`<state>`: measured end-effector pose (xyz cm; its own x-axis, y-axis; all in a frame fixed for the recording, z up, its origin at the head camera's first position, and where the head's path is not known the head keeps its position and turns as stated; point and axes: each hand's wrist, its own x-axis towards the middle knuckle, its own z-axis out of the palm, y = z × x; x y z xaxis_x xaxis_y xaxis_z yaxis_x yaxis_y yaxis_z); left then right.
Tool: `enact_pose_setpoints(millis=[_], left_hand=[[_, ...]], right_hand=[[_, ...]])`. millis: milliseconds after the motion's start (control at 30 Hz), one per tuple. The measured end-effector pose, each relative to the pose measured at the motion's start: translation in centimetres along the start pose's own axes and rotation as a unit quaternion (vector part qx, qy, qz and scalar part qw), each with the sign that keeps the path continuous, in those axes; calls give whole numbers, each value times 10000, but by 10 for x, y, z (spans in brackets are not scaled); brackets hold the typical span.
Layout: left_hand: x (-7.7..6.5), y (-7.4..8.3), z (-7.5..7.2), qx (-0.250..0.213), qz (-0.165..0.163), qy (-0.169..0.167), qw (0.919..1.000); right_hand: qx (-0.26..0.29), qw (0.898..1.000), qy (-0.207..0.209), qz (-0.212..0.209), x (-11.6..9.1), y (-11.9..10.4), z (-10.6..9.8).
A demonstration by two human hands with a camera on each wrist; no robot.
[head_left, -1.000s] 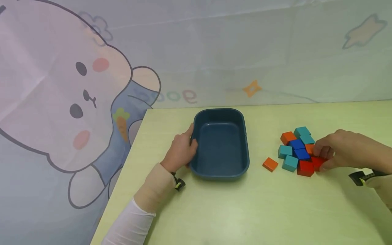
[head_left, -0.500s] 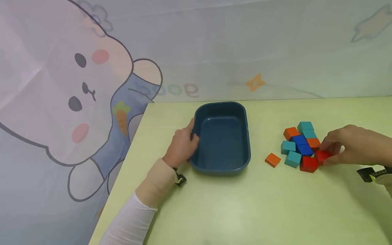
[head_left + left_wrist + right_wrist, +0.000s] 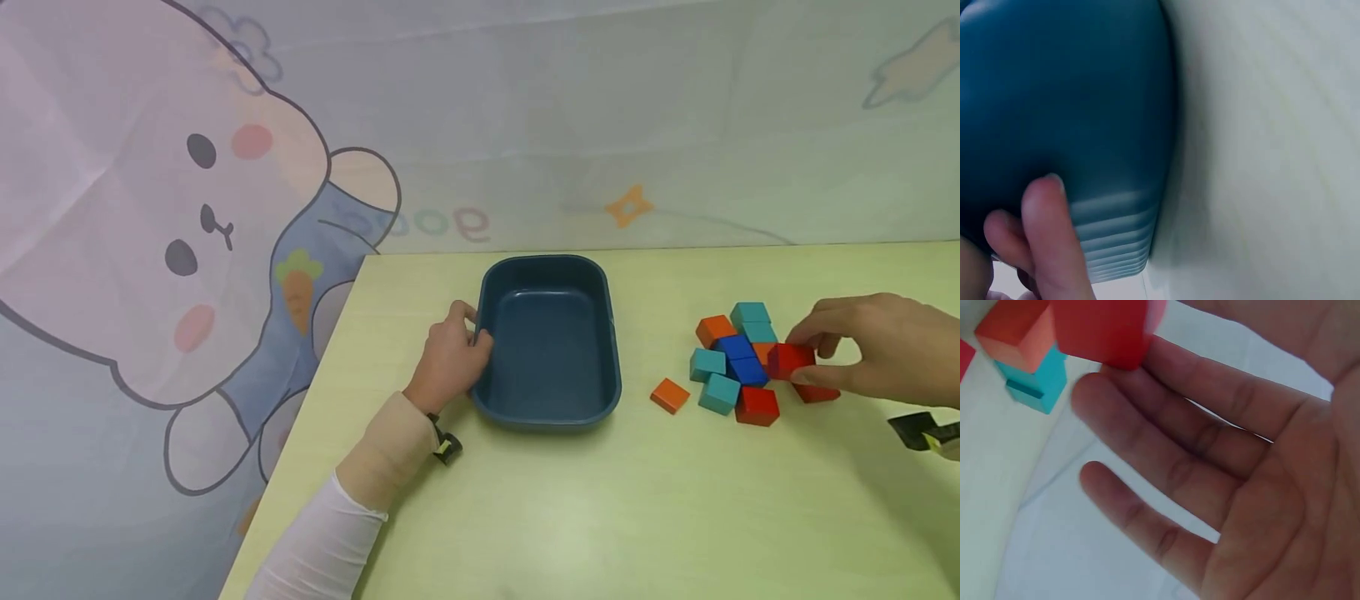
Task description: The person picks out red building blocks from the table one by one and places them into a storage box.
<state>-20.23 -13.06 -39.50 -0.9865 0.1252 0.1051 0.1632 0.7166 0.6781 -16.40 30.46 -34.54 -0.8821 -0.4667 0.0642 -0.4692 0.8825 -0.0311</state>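
My left hand (image 3: 450,358) grips the left side of a dark blue plastic box (image 3: 613,333), its thumb at the rim. In the left wrist view, fingers (image 3: 1050,231) lie along the box's outer wall (image 3: 1079,125). Over at the right, my right hand (image 3: 877,346) pinches a red block (image 3: 783,361) between thumb and fingers, above a second red block (image 3: 817,393). The right wrist view shows the held block at the fingertips and the little finger apart from it. Blue blocks (image 3: 746,372) and an orange block (image 3: 761,353) lie just left of that hand.
Several teal blocks (image 3: 720,394), an orange block (image 3: 715,332) and a red block (image 3: 757,407) make up the cluster. One flat orange block (image 3: 670,396) lies apart, between cluster and box. Behind the pale table (image 3: 570,508) hangs a printed cloth (image 3: 525,125).
My right hand has lifted the red block up from the cluster's right edge, and a second red block now shows beneath it. My left hand stays at the box.
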Motion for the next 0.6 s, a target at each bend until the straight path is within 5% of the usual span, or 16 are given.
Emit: enact_pose_setpoints(millis=[300,600], left_hand=[[5,-4,6,-84,-41,-37,9999],[7,-9,17,-608,-270,50,9978]], right_hand=[[339,9842,1716,-289,15,-25,-17],[1177,9695,2052,-645,56,-66,-14]])
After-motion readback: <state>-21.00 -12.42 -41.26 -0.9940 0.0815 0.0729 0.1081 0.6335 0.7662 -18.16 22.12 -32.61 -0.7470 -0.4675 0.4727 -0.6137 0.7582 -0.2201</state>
